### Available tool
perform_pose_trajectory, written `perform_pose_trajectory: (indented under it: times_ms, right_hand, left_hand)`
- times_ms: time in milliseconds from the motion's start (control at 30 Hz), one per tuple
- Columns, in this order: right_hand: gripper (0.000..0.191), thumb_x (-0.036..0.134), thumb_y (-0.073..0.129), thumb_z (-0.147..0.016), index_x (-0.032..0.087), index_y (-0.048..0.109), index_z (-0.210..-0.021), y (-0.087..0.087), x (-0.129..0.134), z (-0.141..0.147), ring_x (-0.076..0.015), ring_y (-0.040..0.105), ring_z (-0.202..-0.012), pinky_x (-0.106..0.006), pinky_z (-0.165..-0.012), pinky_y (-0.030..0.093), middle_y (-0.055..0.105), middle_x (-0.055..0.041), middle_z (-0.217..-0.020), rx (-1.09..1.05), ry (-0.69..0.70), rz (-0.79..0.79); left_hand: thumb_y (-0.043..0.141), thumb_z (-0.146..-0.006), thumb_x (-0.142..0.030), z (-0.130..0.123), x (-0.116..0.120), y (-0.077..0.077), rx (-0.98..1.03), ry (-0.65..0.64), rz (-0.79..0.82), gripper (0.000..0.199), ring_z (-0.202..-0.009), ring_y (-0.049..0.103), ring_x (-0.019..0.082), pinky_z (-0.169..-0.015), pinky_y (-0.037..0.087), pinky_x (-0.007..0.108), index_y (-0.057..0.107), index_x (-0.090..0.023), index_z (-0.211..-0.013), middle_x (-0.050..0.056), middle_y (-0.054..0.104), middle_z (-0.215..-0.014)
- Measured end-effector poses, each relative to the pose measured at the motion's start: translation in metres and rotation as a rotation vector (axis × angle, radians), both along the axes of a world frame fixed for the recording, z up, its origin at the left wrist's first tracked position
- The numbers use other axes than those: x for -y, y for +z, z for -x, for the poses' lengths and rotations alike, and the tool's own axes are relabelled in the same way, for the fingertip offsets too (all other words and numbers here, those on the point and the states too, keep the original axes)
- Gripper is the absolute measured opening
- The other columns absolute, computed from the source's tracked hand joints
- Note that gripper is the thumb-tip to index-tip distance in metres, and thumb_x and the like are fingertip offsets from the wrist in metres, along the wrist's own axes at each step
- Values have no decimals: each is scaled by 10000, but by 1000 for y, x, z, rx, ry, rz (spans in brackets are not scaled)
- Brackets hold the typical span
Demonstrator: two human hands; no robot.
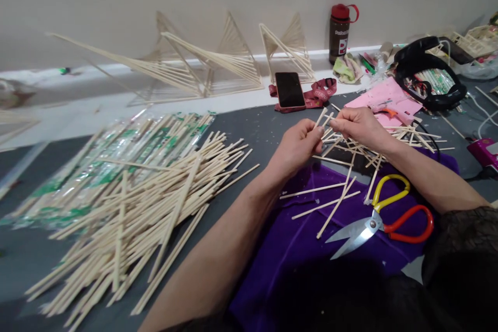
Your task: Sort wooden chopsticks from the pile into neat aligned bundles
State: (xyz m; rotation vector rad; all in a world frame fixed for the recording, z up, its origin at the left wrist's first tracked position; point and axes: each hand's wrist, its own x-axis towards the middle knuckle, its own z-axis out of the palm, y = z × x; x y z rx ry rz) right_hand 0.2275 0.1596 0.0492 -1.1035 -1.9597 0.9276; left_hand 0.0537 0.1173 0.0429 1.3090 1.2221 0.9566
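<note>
My left hand (301, 144) is closed on a thin wooden stick (320, 118), pinched between thumb and fingers. Just right of it, my right hand (358, 123) pinches the end of another short stick (329, 118); the two stick ends meet or cross between my hands. Beneath and behind the hands lies a loose heap of thin sticks (414, 137). A few more sticks (326, 204) rest on the purple cloth (284, 254). Scissors (373, 224) with a yellow and a red handle lie open on the cloth, below my right forearm.
Loose chopsticks (155, 212) and plastic-wrapped packs (116, 150) cover the left side. Stick frames (218, 62) stand along the wall. Behind my hands are a phone (290, 90), a red lanyard (322, 94), a bottle (340, 36), pink paper (383, 96) and a black-rimmed container (459, 94).
</note>
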Motion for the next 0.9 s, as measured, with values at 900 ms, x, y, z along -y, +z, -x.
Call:
perform_pose_trajectory:
  times_ms: [900]
  right_hand:
    - [208,214,405,-853,146,599,-889,1,9,8,-192,550,-711,-294,-662,358,648,-87,-789,402,-131,-256]
  left_hand:
    - [589,-848,-251,-20,9,-3,158,96,31,133,-345,305,32,-383,229,157,491,-187,-786,-91,493,-484]
